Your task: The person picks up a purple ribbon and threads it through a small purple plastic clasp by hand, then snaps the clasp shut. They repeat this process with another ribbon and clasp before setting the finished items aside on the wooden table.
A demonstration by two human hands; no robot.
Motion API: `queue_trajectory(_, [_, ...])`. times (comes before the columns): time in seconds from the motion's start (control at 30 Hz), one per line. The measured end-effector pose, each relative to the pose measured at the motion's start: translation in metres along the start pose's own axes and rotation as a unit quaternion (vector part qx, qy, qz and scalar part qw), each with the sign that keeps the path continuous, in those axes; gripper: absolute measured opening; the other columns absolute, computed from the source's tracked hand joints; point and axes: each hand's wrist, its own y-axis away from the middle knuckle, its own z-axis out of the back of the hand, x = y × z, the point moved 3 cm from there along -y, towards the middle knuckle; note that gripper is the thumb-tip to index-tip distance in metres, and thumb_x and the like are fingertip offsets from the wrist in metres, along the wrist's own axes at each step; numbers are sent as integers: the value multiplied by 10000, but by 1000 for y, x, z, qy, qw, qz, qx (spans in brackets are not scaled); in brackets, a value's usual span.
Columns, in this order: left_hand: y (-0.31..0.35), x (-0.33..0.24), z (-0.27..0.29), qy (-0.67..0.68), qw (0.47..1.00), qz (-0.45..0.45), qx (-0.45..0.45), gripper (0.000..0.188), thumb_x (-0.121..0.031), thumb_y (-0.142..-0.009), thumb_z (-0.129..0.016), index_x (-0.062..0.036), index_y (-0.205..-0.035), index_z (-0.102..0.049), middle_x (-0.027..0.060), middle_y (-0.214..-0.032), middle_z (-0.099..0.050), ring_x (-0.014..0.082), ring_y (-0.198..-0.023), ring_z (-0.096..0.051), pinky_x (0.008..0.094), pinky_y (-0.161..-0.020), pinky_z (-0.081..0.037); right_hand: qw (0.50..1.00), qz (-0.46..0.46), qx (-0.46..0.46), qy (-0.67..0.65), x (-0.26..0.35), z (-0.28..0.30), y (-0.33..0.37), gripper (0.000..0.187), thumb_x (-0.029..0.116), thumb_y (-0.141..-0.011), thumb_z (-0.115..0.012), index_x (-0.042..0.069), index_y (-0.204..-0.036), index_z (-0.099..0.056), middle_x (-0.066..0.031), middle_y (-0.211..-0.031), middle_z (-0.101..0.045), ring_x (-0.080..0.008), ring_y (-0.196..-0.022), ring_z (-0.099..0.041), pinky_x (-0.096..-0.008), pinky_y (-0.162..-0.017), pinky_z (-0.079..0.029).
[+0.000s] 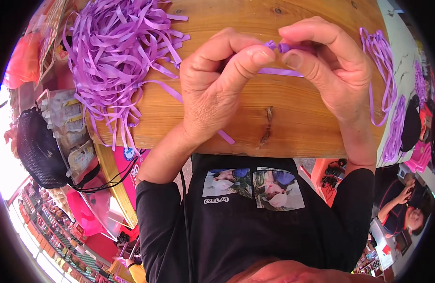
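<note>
Both my hands are raised over the wooden table (293, 113), fingertips nearly meeting. My left hand (217, 70) pinches a purple ribbon strap by a small purple end piece (270, 45). Between thumb and forefinger of my right hand (328, 61) is another small purple end piece (284, 48), round like a connector. The two pieces face each other with hardly any space between; whether they touch I cannot tell. Behind the hands runs a flat purple strap (281, 72), and a loose strap end (226, 137) shows below my left wrist.
A large tangled heap of purple straps (118, 56) covers the table's left. More straps (380, 70) lie along its right edge. A black mesh bag (40, 146) and a clear pouch (76, 137) hang at the left. Another person (401, 207) is at the lower right.
</note>
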Motion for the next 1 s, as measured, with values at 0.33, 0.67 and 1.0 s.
queue_trajectory(0.33, [1,1,0,13,999,21,26,97,-86,-857,-617,6,-854,-647,36,-791,-638,75,-741,-555,199,-672,-443,991,74,50,96,5,4,-4,246,-75,-763,-631,-41,-1005,-605,-113,-914,-591,-146,-808,-575,-218,-667,-467])
queue_trajectory(0.67, [1,-2,-2,-39,997,50,37,108,-95,-854,-626,4,-882,-659,29,-788,-650,66,-735,-566,193,-681,-452,981,95,85,147,4,-1,-6,240,-22,-725,-692,-26,-950,-607,-102,-853,-595,-120,-712,-538,-222,-574,-407])
queue_trajectory(1.0, [1,5,-2,-159,986,32,26,164,-90,-846,-636,-4,-984,-616,9,-788,-624,46,-604,-499,161,-527,-370,979,51,77,180,2,0,-9,221,-18,-723,-694,-14,-930,-616,-114,-844,-601,-165,-701,-563,-244,-569,-422])
